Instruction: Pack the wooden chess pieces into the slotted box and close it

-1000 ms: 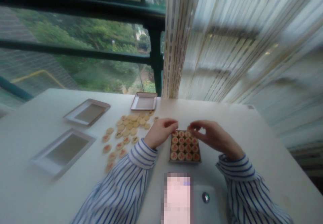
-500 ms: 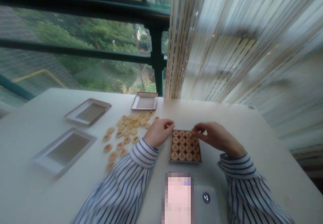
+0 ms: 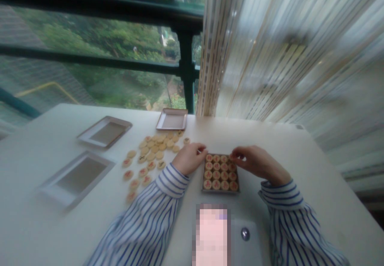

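A small square box (image 3: 221,190) on the white table (image 3: 54,234) is packed with round wooden chess pieces (image 3: 220,173) marked in red. My left hand (image 3: 189,158) rests with curled fingers at the box's far left corner, touching its edge. My right hand (image 3: 255,161) is at the far right corner, fingertips pinched down on the pieces there. Whether either hand holds a piece is hidden by the fingers. Both sleeves are striped blue and white.
Several loose chess pieces (image 3: 149,155) lie scattered left of the box. Three shallow tray-like lids (image 3: 76,177) (image 3: 104,131) (image 3: 172,120) sit on the left and far side. A grey device (image 3: 245,234) lies near me. Window and curtain (image 3: 270,46) stand behind the table.
My right hand came down from above the box with a piece pinched in its fingers to the far right corner. My left hand drew slightly left off the pieces to the box edge.
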Demonstrator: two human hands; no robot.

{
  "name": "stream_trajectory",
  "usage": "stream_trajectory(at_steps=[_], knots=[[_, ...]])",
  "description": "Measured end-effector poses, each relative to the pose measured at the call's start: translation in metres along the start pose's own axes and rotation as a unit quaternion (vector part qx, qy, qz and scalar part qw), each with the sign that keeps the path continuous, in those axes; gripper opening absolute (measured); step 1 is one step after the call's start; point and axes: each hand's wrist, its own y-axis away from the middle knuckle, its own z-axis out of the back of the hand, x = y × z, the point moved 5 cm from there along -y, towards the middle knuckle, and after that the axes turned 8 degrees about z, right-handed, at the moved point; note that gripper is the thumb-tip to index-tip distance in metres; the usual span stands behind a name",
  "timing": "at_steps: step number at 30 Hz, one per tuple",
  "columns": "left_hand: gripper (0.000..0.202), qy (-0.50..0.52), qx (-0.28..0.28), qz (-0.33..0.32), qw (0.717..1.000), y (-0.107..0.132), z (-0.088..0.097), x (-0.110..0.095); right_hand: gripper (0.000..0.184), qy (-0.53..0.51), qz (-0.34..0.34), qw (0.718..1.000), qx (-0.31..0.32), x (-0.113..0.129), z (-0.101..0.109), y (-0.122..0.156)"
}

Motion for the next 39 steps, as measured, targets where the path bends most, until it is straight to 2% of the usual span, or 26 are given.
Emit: stream_trajectory(at_steps=[14, 29, 39], knots=[[0.035, -0.064, 0.005, -0.016, 0.998, -0.001, -0.006, 0.001, 0.029, 0.015, -0.020, 0.999, 0.039, 0.000, -0.002, 0.001], [0.033, -0.068, 0.010, -0.017, 0.998, -0.001, -0.010, 0.003, 0.020, 0.035, -0.006, 0.998, 0.047, 0.001, -0.005, -0.002], [0.033, -0.067, 0.019, -0.023, 0.997, -0.002, -0.012, 0.003, 0.023, 0.045, -0.010, 0.997, 0.056, 0.001, -0.009, -0.003]])
